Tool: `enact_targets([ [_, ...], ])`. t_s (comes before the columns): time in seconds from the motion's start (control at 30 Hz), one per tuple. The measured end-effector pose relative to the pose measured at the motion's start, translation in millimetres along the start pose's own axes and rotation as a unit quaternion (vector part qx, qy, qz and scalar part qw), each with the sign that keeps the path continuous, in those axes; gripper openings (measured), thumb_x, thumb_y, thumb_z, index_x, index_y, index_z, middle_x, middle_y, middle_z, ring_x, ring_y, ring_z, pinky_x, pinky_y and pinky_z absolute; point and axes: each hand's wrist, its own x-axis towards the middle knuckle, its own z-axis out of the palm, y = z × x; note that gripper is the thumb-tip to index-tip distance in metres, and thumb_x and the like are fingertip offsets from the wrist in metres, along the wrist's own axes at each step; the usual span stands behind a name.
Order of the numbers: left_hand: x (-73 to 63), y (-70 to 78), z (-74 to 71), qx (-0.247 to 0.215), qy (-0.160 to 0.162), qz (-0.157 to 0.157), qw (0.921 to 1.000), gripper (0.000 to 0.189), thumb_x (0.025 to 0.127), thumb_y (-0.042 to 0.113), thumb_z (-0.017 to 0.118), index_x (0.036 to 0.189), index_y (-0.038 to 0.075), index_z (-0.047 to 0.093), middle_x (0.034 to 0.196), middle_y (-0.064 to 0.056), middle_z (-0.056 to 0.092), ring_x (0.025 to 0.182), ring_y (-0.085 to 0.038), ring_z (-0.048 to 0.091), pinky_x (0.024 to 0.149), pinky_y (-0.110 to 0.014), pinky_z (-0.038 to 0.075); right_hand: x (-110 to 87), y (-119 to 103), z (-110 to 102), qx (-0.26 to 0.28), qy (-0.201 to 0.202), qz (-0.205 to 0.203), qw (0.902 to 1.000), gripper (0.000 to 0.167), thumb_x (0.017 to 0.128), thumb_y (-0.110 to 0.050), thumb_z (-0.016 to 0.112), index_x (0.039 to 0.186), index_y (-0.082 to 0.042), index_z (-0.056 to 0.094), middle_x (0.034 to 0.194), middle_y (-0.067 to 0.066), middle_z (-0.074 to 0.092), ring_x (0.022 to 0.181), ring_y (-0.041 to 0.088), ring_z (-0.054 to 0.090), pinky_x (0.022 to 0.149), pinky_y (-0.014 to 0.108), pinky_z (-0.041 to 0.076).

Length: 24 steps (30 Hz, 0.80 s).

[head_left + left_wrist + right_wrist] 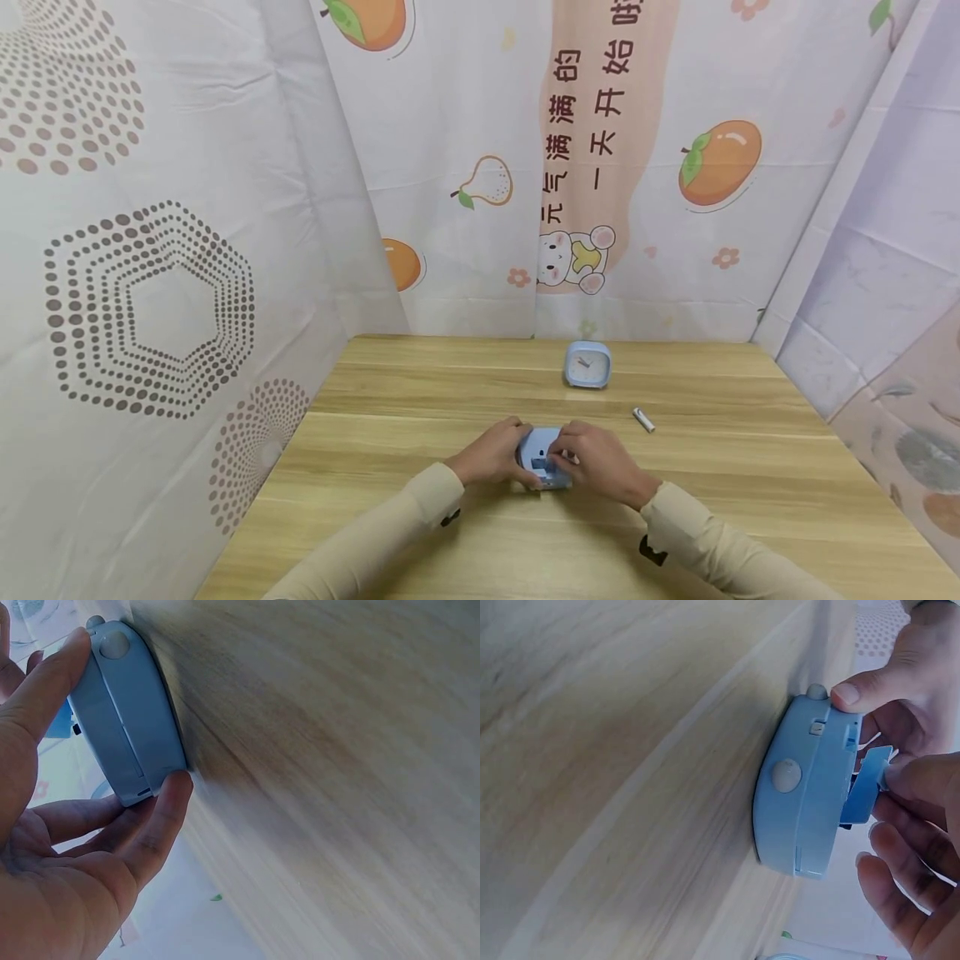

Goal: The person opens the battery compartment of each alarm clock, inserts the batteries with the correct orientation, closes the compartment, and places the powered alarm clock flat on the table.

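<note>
A light-blue alarm clock (537, 442) lies face down on the wooden table, its back turned up. My left hand (493, 454) grips its left side, with the thumb at one edge near a pale round foot (115, 645) and the fingers at the opposite edge. My right hand (602, 463) is over the back of the clock. Between its thumb and fingers it pinches a small blue battery cover (868, 785), which stands tilted up from the clock's back. The clock's dial is hidden against the table.
A second light-blue clock (588, 365) stands upright near the table's back edge, dial facing forward. A white battery (643, 419) lies to the right, beyond my right hand. Printed curtains (465, 250) hang behind and beside the wooden table (420, 375).
</note>
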Motion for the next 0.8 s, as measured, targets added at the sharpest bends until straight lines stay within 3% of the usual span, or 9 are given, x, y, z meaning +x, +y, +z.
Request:
enact_targets([
  [0.17, -0.8, -1.0, -0.8, -0.004, 0.002, 0.005, 1.0000, 0.097, 0.073, 0.053, 0.091, 0.145, -0.002, 0.055, 0.124, -0.005, 0.059, 0.102, -0.009, 0.055, 0.089, -0.023, 0.050, 0.8, 0.8, -1.4, 0.039, -0.006, 0.055, 0.9977, 0.010, 0.095, -0.023, 0.076, 0.091, -0.014, 0.079, 0.087, -0.010, 0.068, 0.077, 0.006, 0.062, 0.064, 0.025, 0.052],
  [0.37, -0.8, -1.1, -0.4, -0.004, -0.001, 0.005, 1.0000, 0.098, 0.073, 0.053, 0.090, 0.146, -0.002, 0.054, 0.126, -0.006, 0.059, 0.104, -0.009, 0.055, 0.091, -0.023, 0.050, -1.0, 4.2, -0.9, 0.083, -0.005, 0.090, 0.9925, 0.008, 0.097, -0.022, 0.074, 0.093, -0.016, 0.078, 0.086, -0.013, 0.067, 0.074, -0.001, 0.057, 0.064, 0.024, 0.049],
  [0.6, -0.1, -3.4, 1.1, -0.016, 0.000, 0.005, 0.9999, 0.099, 0.072, 0.053, 0.091, 0.145, -0.003, 0.054, 0.124, -0.004, 0.058, 0.102, -0.008, 0.053, 0.090, -0.023, 0.049, -4.5, 7.9, -1.7, 0.168, 0.004, 0.148, 0.9746, 0.005, 0.097, -0.017, 0.073, 0.095, -0.018, 0.077, 0.087, -0.016, 0.069, 0.076, 0.001, 0.059, 0.069, 0.026, 0.052],
  [0.8, -1.4, -2.7, 1.2, -0.024, 0.001, 0.005, 0.9997, 0.098, 0.072, 0.053, 0.091, 0.145, -0.002, 0.055, 0.124, -0.004, 0.058, 0.103, -0.009, 0.053, 0.091, -0.024, 0.049, -8.2, 9.5, -1.8, 0.203, 0.015, 0.175, 0.9632, 0.006, 0.099, -0.017, 0.072, 0.094, -0.017, 0.076, 0.082, -0.013, 0.068, 0.075, 0.003, 0.059, 0.069, 0.025, 0.052],
])
